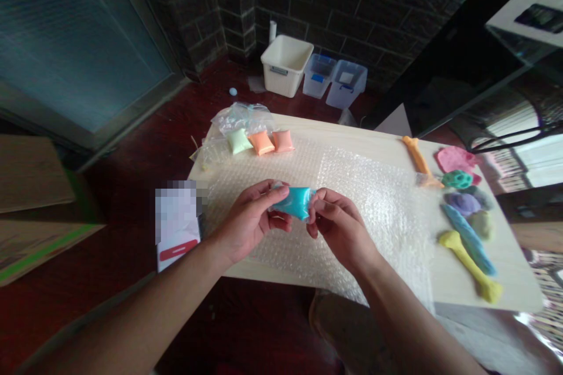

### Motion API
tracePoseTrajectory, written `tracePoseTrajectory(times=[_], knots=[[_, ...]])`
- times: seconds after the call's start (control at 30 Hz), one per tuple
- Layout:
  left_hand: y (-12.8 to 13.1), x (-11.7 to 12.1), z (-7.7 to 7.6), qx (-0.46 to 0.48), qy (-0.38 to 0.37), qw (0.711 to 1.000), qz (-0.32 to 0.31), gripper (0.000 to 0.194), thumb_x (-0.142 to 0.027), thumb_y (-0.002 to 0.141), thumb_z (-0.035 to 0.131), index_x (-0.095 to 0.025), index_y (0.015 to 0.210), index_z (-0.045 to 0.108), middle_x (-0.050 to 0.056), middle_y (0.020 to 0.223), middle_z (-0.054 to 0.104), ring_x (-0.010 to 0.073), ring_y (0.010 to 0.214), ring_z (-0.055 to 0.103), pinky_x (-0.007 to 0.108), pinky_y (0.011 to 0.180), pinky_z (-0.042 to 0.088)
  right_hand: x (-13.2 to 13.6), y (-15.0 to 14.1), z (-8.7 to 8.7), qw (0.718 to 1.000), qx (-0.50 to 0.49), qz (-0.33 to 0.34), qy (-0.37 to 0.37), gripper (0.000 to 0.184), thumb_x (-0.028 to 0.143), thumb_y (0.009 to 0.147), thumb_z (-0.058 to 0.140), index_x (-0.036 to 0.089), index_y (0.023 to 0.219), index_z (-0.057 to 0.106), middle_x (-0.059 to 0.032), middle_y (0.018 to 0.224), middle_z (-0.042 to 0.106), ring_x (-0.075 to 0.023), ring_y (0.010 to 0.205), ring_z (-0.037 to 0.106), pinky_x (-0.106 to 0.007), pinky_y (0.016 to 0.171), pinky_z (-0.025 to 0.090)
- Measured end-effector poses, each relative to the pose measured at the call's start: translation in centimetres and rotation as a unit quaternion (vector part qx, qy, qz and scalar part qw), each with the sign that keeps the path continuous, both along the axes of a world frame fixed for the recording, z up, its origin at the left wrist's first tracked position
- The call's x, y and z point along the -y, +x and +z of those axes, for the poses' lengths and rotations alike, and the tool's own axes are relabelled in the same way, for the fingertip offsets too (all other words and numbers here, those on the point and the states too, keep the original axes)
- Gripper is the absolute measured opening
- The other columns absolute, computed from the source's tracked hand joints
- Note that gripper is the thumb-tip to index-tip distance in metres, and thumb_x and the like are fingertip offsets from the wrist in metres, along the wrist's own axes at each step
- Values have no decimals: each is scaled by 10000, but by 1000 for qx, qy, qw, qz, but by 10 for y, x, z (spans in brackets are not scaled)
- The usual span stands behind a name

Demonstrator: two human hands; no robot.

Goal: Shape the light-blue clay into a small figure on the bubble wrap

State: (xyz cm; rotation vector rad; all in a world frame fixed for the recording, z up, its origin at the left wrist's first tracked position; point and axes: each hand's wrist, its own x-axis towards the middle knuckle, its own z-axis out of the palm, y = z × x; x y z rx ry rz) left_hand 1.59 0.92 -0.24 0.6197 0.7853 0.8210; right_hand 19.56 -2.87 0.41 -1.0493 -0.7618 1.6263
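A small clear packet of turquoise modelling clay (295,203) is stretched between my two hands above the bubble wrap (367,211). My left hand (250,217) pinches its left end, thumb on top. At the packet's right end, my right hand (336,220) grips the clear plastic edge between thumb and fingers. Further back on the table lie a pale green packet (239,142), an orange packet (262,143) and a salmon packet (284,141), side by side. Crumpled clear plastic bags (244,117) lie behind them.
Shaped clay pieces lie at the table's right, among them a yellow bone shape (470,266), a blue roll (470,239) and an orange bone shape (416,155). A white bin (285,67) and two clear boxes (346,85) stand beyond the table. A cardboard box (35,187) is left.
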Motion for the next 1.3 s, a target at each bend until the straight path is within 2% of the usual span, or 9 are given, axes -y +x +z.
tracePoseTrajectory(times=[0.1, 0.2, 0.33, 0.53, 0.8, 1.13, 1.3], knots=[[-3, -2, 3, 10, 6, 1000, 16, 280, -341, 841, 823, -168, 974, 647, 18, 856, 685, 150, 665, 677, 266, 564, 579, 1, 1, 1, 1000, 0, 22, 13, 197, 375, 839, 809, 200, 786, 735, -7, 707, 687, -118, 563, 558, -253, 526, 424], [-4, -1, 6, 22, 20, 999, 17, 301, -320, 841, 827, -174, 1008, 623, 34, 880, 699, 166, 695, 697, 284, 610, 587, 2, 1, -1, 999, -25, 42, -7, 222, 389, 839, 836, 195, 801, 735, -11, 730, 716, -111, 553, 594, -239, 524, 457], [-3, 2, 8, 28, 34, 999, 16, 328, -311, 841, 832, -188, 1034, 598, 32, 861, 699, 168, 704, 684, 285, 630, 558, 3, 0, -5, 996, -67, 61, -25, 241, 393, 849, 839, 182, 815, 727, -20, 733, 746, -113, 545, 643, -227, 529, 508], [-2, 5, 9, 31, 39, 999, 14, 302, -340, 875, 804, -192, 1037, 595, 21, 848, 675, 158, 701, 651, 282, 635, 512, 4, 0, -5, 991, -98, 87, -15, 229, 371, 850, 856, 180, 832, 731, -33, 787, 783, -113, 560, 686, -215, 539, 549], [-1, 8, 3, 37, 55, 997, 43, 224, -293, 905, 763, -192, 1005, 590, 5, 852, 623, 141, 704, 597, 275, 639, 486, 4, -4, -9, 997, -4, 54, 52, 231, 357, 869, 852, 170, 813, 729, -31, 731, 781, -115, 531, 695, -221, 515, 575], [3, 7, -2, 8, 77, 993, 87, 208, -274, 907, 758, -194, 972, 578, -3, 869, 584, 132, 748, 571, 255, 658, 482, 6, -7, -9, 992, 108, 13, 56, 307, 437, 900, 804, 158, 810, 712, -39, 690, 746, -119, 528, 669, -237, 502, 550], [3, 6, -3, -1, 85, 992, 90, 218, -295, 908, 759, -199, 987, 580, -6, 875, 578, 127, 747, 563, 251, 655, 480, 6, -5, -5, 991, 115, 7, 68, 292, 386, 815, 886, 163, 844, 700, -27, 703, 739, -107, 525, 645, -227, 492, 521]])
